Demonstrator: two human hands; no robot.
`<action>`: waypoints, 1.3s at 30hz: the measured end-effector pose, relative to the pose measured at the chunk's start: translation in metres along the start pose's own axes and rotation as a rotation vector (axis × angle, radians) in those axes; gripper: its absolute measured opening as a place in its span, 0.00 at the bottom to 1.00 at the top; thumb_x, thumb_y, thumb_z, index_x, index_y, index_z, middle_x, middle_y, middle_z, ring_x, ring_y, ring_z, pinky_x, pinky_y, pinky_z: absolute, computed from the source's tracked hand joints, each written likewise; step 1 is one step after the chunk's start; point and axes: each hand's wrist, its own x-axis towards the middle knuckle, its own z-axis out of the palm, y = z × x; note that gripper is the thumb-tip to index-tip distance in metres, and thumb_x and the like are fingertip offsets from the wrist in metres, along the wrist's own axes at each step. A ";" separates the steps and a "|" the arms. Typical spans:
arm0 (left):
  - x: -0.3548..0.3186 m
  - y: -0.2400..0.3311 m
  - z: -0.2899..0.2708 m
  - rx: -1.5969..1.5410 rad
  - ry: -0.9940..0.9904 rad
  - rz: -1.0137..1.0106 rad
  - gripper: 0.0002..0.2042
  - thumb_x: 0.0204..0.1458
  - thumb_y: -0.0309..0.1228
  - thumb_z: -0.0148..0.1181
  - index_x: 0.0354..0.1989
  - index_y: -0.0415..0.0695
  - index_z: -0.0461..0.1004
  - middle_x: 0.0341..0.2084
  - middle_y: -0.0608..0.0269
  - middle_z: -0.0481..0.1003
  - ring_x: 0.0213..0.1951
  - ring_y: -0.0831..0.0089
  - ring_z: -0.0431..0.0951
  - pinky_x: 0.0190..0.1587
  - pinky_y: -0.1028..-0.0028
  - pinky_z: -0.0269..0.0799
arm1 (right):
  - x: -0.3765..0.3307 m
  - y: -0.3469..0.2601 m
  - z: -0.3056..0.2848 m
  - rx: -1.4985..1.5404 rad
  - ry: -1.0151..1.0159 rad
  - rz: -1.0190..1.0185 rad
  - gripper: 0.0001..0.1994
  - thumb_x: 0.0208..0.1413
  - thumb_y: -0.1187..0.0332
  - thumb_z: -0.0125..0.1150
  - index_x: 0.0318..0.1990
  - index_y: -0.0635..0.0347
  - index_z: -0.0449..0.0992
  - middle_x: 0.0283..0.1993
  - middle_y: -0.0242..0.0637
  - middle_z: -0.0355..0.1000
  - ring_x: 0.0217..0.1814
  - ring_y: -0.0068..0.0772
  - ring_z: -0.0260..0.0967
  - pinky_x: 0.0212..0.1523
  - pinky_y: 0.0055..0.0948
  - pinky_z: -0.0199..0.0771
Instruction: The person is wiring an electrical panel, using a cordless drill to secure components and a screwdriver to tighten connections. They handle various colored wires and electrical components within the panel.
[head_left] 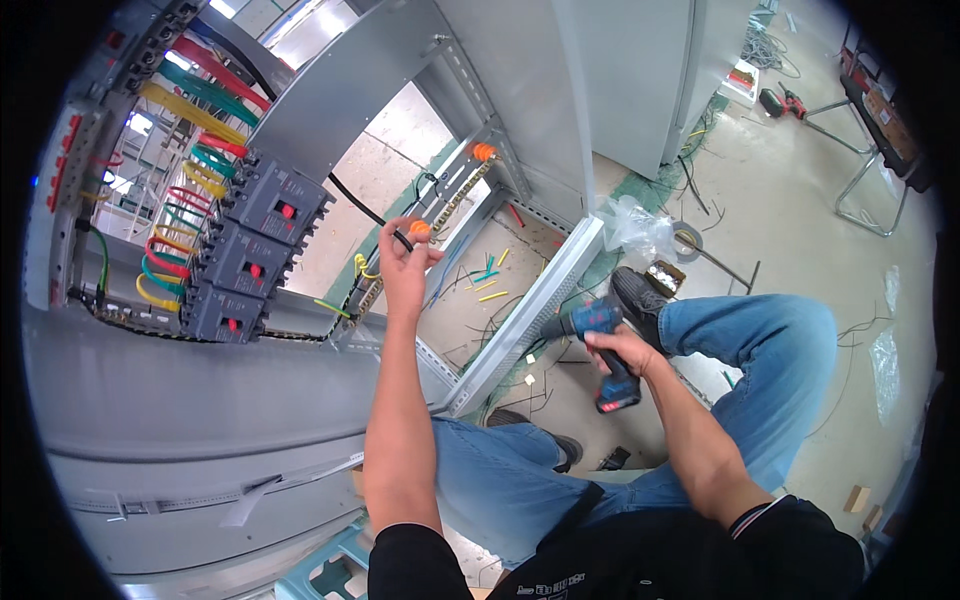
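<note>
My right hand point(625, 348) is wrapped round the grip of a blue and black cordless drill point(597, 318). The drill's nose points left, close to the perforated cabinet rail point(530, 318). Inside the cabinet frame my left hand point(403, 268) pinches a black cable point(358, 198) near its end. Right by those fingers is an orange insulator point(420, 229) on a metal bar; a second orange insulator point(484, 152) sits farther along. A row of terminal screws point(460, 207) runs between the two. The drill's tip is hard to make out against the rail.
Black circuit breakers point(255, 270) with coloured wire loops fill the cabinet's left side. Wire scraps point(487, 273) lie on the floor inside the frame. Near my foot are a plastic bag point(640, 230), a tape roll point(686, 236) and a small box point(664, 278). A folding chair point(880, 150) stands right.
</note>
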 end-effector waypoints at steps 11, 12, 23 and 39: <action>0.010 -0.015 0.014 0.301 0.084 -0.198 0.27 0.56 0.24 0.59 0.66 0.38 0.66 0.25 0.62 0.74 0.18 0.78 0.71 0.20 0.75 0.66 | 0.021 -0.054 0.139 0.343 0.125 -0.626 0.12 0.57 0.66 0.73 0.43 0.61 0.79 0.34 0.31 0.77 0.29 0.25 0.75 0.30 0.27 0.75; 0.012 -0.014 0.013 0.342 0.039 -0.243 0.27 0.56 0.24 0.59 0.67 0.38 0.66 0.25 0.63 0.74 0.17 0.79 0.70 0.19 0.75 0.66 | 0.025 -0.051 0.145 0.351 0.107 -0.632 0.12 0.57 0.66 0.73 0.43 0.61 0.79 0.34 0.31 0.76 0.28 0.24 0.74 0.30 0.27 0.75; 0.030 -0.012 0.018 0.575 -0.030 -0.315 0.24 0.58 0.26 0.56 0.65 0.38 0.71 0.21 0.59 0.77 0.16 0.74 0.77 0.19 0.73 0.74 | 0.055 -0.050 0.178 0.445 0.102 -0.646 0.10 0.55 0.70 0.72 0.41 0.62 0.78 0.33 0.32 0.75 0.24 0.22 0.71 0.27 0.26 0.73; 0.033 -0.018 0.017 0.556 -0.026 -0.318 0.21 0.63 0.27 0.55 0.64 0.39 0.70 0.23 0.58 0.78 0.17 0.73 0.79 0.19 0.73 0.74 | 0.059 -0.048 0.183 0.417 0.143 -0.664 0.08 0.55 0.70 0.70 0.40 0.60 0.78 0.33 0.31 0.75 0.24 0.21 0.70 0.28 0.26 0.72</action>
